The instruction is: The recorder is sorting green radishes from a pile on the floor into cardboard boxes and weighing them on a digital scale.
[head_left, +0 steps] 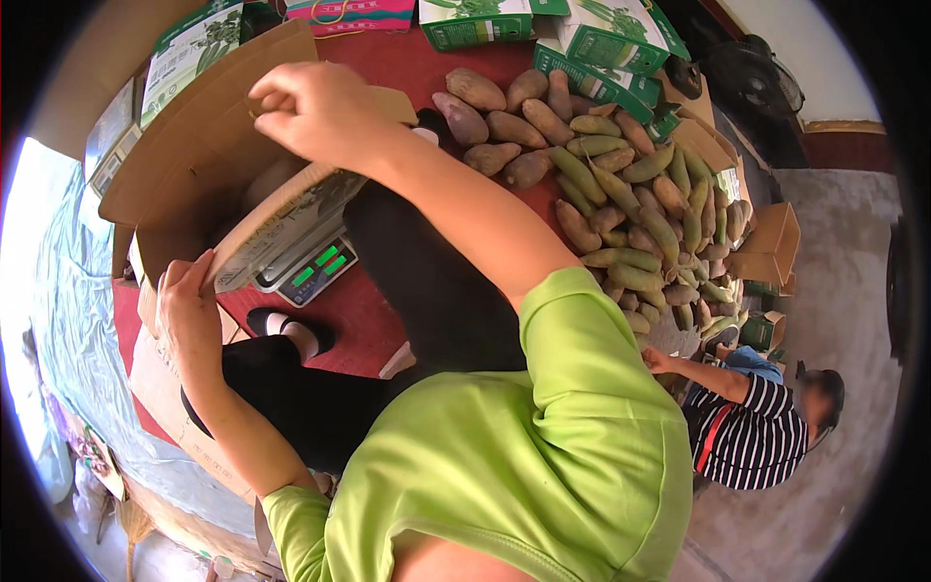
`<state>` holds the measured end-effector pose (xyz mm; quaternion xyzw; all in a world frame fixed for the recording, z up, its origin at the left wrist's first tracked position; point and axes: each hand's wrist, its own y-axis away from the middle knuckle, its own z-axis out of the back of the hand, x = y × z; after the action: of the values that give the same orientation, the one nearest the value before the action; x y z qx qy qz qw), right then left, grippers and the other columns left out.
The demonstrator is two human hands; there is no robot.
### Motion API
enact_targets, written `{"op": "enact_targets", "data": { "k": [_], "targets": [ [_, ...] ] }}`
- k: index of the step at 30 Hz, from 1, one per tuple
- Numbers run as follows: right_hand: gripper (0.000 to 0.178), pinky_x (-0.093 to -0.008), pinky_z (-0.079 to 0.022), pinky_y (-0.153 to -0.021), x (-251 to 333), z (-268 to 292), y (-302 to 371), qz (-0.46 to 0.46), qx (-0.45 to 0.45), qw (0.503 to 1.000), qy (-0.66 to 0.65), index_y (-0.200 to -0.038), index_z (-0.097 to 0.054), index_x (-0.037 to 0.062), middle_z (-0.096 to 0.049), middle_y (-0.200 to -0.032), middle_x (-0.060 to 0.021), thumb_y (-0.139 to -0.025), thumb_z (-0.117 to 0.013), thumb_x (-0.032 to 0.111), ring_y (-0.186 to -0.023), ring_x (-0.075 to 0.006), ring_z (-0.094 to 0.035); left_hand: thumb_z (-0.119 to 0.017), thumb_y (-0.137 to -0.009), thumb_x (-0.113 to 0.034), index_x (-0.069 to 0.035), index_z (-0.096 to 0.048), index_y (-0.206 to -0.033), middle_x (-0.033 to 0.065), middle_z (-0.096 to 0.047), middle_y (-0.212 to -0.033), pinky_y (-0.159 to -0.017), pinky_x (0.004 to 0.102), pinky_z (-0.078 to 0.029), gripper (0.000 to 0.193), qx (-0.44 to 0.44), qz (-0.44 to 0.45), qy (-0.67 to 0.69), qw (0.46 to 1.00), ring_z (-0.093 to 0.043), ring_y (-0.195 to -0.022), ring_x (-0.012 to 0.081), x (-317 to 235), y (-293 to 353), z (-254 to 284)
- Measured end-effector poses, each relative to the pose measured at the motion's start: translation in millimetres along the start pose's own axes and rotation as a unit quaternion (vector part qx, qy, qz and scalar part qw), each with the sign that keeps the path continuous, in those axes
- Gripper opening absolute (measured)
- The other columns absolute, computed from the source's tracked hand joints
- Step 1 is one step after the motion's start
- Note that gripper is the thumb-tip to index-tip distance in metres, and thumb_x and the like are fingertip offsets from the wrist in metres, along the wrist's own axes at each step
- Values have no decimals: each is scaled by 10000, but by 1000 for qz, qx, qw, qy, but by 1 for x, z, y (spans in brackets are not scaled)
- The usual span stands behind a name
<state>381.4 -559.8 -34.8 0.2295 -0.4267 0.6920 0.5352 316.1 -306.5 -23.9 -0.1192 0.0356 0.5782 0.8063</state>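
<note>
An open cardboard box (175, 184) stands in front of me at the left, its flaps raised and its inside mostly in shadow. My left hand (189, 315) grips the corner of the near flap (281, 228), which has printing on its outer face. Above the box's right side is my right hand (315, 112), its fingers curled; whether anything is in them is hidden. A rounded brownish thing shows dimly inside the box. Beside the near flap, a digital scale (315, 272) with lit green displays is partly covered.
Right of the box lies a large heap of reddish-brown and green tubers (630, 209). Green-and-white cartons (611, 39) stand behind it. A person in a striped shirt (747, 427) sits at the right, a hand near the heap. A black fan (752, 78) stands far right.
</note>
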Motion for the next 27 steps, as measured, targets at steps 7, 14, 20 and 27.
{"op": "enact_targets", "data": {
  "k": [7, 14, 20, 27],
  "targets": [
    [210, -325, -512, -741, -128, 75, 92, -147, -177, 973, 18, -967, -662, 39, -676, -899, -122, -786, -652, 144, -826, -223, -654, -641, -775, -47, -69, -704, -997, 81, -619, -833, -719, 346, -459, 232, -8, 8, -9, 1000, -603, -790, 256, -4, -4, 0],
    [280, -426, -489, -853, -296, 143, 247, -444, -66, 845, 291, -1068, -652, 102, -635, -1061, -185, -805, -606, 184, -987, -354, -599, -613, -773, -6, -54, -690, -1023, 98, -607, -876, -774, 363, -444, 266, 13, 26, 17, 999, -569, -868, 276, -4, -6, -5],
    [383, -456, -474, -924, -330, 198, 283, -588, 33, 705, 396, -1202, -540, 113, -498, -1285, -126, -835, -592, 208, -1196, -332, -473, -577, -754, 81, -33, -679, -1023, 90, -576, -839, -710, 309, -457, 310, 19, 75, 17, 997, -590, -791, 239, -11, -7, -7],
    [503, -462, -411, -990, -348, 237, 288, -595, 86, 646, 471, -1304, -418, 136, -446, -1326, -68, -836, -591, 193, -1281, -280, -382, -598, -728, 121, -9, -672, -1039, 82, -591, -833, -735, 265, -451, 345, 25, 70, 42, 996, -589, -787, 200, 1, -12, -12]
  ]
}}
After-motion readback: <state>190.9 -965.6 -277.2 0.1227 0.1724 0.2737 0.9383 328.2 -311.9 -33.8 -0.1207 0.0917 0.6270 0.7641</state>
